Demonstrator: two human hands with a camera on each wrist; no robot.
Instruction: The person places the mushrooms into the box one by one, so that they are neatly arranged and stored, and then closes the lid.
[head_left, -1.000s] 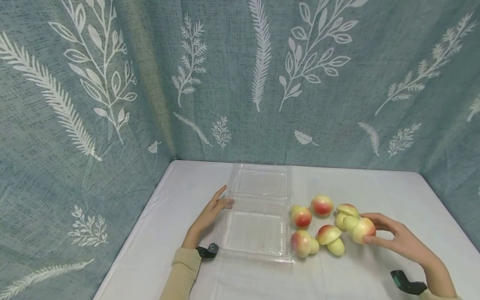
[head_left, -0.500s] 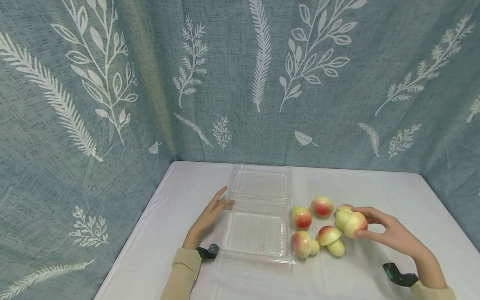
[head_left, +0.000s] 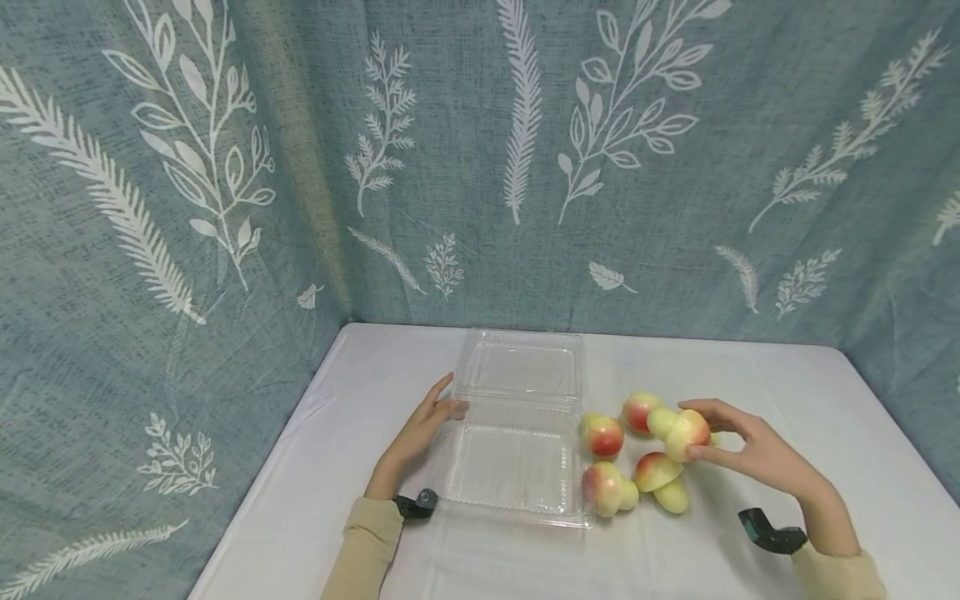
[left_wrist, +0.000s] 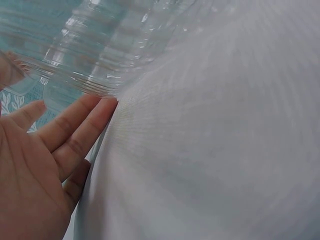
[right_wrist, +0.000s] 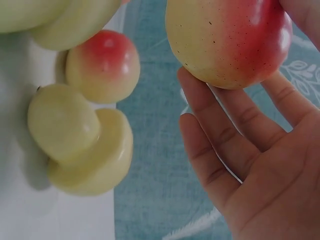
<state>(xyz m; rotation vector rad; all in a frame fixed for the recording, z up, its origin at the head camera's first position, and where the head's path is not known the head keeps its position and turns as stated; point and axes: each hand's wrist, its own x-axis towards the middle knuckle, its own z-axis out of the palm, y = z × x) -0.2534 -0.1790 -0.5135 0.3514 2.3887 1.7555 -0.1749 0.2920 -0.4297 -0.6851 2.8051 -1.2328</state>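
Observation:
In the head view my right hand (head_left: 761, 454) holds a toy mushroom (head_left: 686, 435) by its red-and-yellow cap, thumb on the near side and fingers on the far side. Its pale yellow stem points left. The right wrist view shows the speckled cap (right_wrist: 225, 40) between thumb and fingertips, above the table. My left hand (head_left: 420, 427) lies at the left side of an opened clear plastic box (head_left: 510, 467). Seen from the left wrist, straight fingers (left_wrist: 75, 130) touch the box's ridged wall, and the thumb is partly cut off by the frame.
Several more toy mushrooms lie right of the box: one at the back (head_left: 640, 411), one by the box's side (head_left: 603, 436), one nearer me (head_left: 602, 489) and one in the middle (head_left: 657, 472). Another is mostly hidden behind the right hand. A leaf-patterned curtain (head_left: 480, 167) surrounds the table.
My right hand has moved left with the toy mushroom, which now partly overlaps the rear mushroom in the head view. The left hand and the box have stayed put.

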